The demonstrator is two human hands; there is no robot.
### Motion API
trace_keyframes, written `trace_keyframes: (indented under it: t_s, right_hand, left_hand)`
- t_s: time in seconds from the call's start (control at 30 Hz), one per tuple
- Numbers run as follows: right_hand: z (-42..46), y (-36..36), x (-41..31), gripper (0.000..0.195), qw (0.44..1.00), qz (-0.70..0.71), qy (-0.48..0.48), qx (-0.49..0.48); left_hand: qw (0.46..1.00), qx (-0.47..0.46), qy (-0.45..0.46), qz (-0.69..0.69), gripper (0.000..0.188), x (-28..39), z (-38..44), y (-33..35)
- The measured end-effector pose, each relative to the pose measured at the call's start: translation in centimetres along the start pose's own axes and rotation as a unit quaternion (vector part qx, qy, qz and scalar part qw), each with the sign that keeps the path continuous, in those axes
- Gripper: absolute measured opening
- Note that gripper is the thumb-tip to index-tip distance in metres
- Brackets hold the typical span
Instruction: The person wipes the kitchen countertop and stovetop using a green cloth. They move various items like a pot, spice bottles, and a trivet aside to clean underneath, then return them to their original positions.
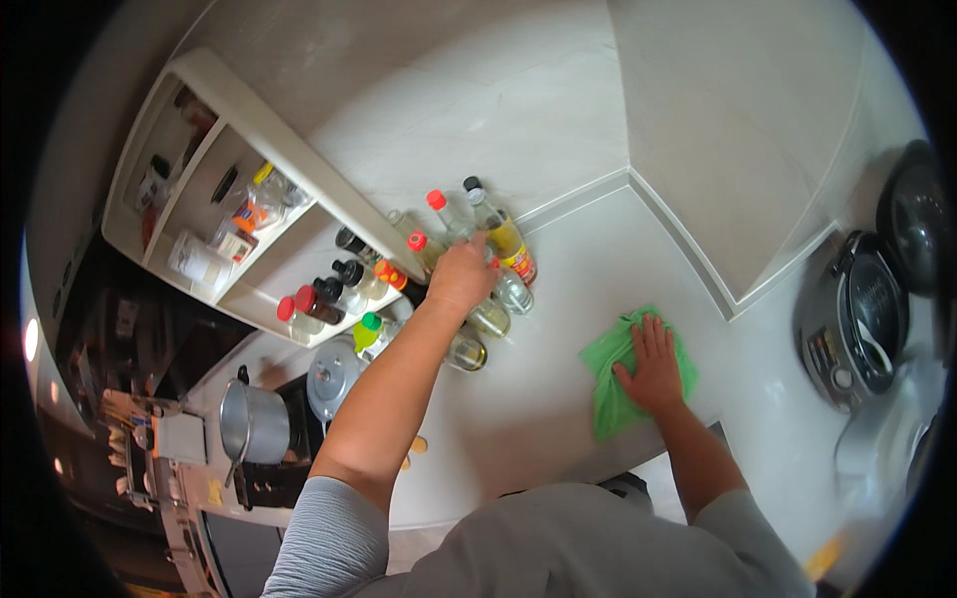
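Observation:
My left hand (465,278) is in among a cluster of glass bottles on the pale countertop (546,389). Its fingers are at the neck of a clear glass bottle (514,293), but the hand covers whether they grip it. Just beyond stands a bottle of yellow liquid (510,245) with a red and yellow label. Another bottle, with a red cap (437,199), stands behind the hand, and a dark-based bottle (469,353) is beside my forearm. Flat on a crumpled green cloth (613,407), my right hand (653,366) presses it to the countertop with the thumb spread.
At left, a white shelf unit (254,112) holds jars and seasoning bottles. A metal pot (258,426) and a lidded pot (331,377) stand by the cooktop (273,482). An electric cooker (830,344) sits at far right. Tiled walls meet the counter's back edge in an angled corner (629,170).

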State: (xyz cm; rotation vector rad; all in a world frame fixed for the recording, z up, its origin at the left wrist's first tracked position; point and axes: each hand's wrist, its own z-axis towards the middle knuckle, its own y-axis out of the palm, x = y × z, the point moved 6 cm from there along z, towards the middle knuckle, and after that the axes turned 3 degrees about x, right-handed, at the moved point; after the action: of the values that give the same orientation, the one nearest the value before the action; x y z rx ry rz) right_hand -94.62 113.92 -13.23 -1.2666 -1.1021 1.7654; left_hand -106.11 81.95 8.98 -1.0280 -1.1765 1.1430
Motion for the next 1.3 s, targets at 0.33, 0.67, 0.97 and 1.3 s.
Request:
trace_keyframes:
  t_s: [0.33, 0.67, 0.97, 1.3]
  right_hand:
    - [-0.9, 0.6, -0.1, 0.09, 0.994, 0.053, -0.092, -0.007]
    - [6.5, 0.1, -0.1, 0.087, 0.999, 0.046, -0.02, 0.016]
    - [7.3, -1.2, 5.6, 0.089, 0.996, -0.029, 0.075, 0.045]
    - [3.9, -3.6, 9.5, 0.092, 0.998, -0.049, 0.04, -0.002]
  left_hand:
    - [0.99, 0.07, 0.067, -0.102, 0.027, 2.5, -3.2, -1.7]
    - [0.982, 0.025, -0.068, -0.173, 0.022, -0.3, -18.1, -6.2]
    - [0.976, 0.004, -0.176, -0.131, 0.028, -4.1, -25.5, -5.8]
    - [0.961, 0.032, -0.235, -0.139, 0.028, -5.2, -27.6, -5.2]
